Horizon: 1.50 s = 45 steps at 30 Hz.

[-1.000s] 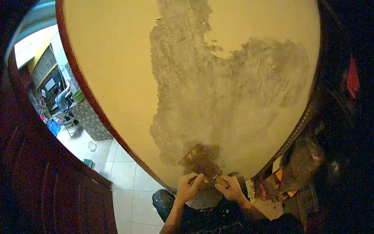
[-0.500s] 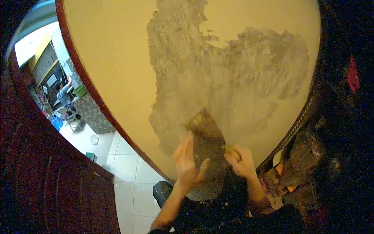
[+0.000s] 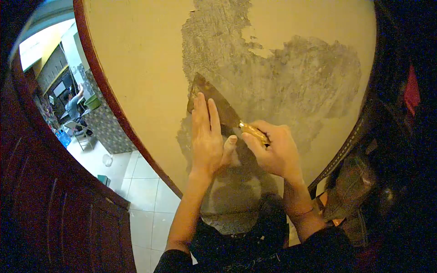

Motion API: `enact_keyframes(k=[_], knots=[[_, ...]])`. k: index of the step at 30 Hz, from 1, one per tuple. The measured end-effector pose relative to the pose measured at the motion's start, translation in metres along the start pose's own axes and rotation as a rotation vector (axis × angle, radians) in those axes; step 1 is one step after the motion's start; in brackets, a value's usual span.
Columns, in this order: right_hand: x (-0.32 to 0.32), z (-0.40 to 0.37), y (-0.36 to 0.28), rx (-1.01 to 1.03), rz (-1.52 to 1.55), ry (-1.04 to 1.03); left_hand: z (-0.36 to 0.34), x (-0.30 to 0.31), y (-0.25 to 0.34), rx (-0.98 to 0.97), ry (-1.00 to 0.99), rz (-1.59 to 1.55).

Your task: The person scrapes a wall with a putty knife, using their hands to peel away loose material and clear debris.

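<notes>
My right hand is wrapped around the yellowish wooden handle of a putty knife. Its dark, wide blade lies against the wall, at the left margin of a rough grey patch. My left hand lies with straight fingers on the blade, thumb apart, holding nothing. Yellow paint surrounds the grey patch. Part of the blade is hidden under my left fingers, and a shadow falls below it.
A dark red wooden door stands at left, with a tiled floor beyond the wall's red-brown edge. Further off, a person sits by a green basin. Dim, cluttered objects fill the right side.
Both hands and the putty knife have moved up the wall, the blade also shifting left. My left hand has gone up with it, fingers still extended. The view has shifted slightly.
</notes>
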State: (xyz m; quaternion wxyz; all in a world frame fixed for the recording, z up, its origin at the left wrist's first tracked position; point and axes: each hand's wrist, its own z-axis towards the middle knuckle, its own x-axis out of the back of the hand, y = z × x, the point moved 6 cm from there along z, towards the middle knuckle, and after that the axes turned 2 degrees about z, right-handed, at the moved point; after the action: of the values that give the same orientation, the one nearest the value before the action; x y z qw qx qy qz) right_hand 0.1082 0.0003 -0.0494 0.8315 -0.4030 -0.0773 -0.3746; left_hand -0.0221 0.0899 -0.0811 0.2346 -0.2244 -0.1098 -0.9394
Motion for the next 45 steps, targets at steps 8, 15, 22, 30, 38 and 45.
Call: enact_keyframes(k=[8, 15, 22, 30, 38, 45], knots=[[0.005, 0.002, -0.026, 0.086, -0.29, 0.075, 0.007, 0.011, 0.01, -0.049, 0.028, 0.075], [0.013, 0.0, -0.039, 0.084, -0.358, 0.052, 0.012, 0.012, 0.006, -0.061, 0.082, -0.049], [0.009, -0.002, -0.033, 0.108, -0.363, 0.043, 0.01, 0.009, 0.012, -0.058, 0.083, -0.061], [0.017, -0.004, -0.019, -0.015, -0.212, 0.058, 0.021, 0.011, 0.015, -0.093, 0.081, -0.009], [0.016, -0.007, -0.015, 0.041, -0.189, 0.085, 0.024, 0.005, 0.02, -0.067, 0.029, -0.015], [-0.013, 0.009, -0.013, 0.211, -0.221, 0.144, 0.027, 0.014, 0.002, -0.031, 0.125, 0.147]])
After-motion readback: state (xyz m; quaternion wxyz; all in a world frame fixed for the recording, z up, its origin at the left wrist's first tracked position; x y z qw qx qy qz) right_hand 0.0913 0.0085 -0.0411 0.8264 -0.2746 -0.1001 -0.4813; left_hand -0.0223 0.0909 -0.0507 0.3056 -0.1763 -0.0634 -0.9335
